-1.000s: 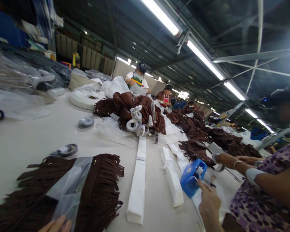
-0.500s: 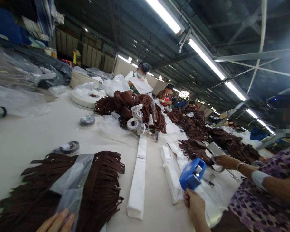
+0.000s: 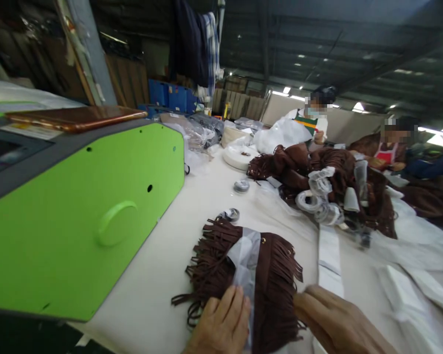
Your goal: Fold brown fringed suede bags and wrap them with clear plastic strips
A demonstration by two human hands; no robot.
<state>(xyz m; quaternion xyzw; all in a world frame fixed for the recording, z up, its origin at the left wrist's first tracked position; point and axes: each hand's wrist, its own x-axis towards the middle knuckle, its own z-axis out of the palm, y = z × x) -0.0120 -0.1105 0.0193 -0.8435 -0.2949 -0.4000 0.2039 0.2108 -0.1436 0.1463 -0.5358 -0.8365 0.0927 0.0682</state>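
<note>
The left hand is nearest. Its fingers are almost straight and side by side, lying flat on a see-through strip, and they are not curled around anything. The right hand is blurry. Its fingers are bent in at the right edge of the brown bag, and I cannot tell if they pinch the fringe. The bag lies flat on the pale table, in front of and between the hands, with the strip across its middle.

To the left is a big green machine with a flat, shiny brown thing on top. Just behind the bag is a small gray roll, and a second gray roll is farther back. A long white band lies to the right. Behind that is a heap of brown bags. Past the heap are two people, one in a green apron and one in a red apron.
</note>
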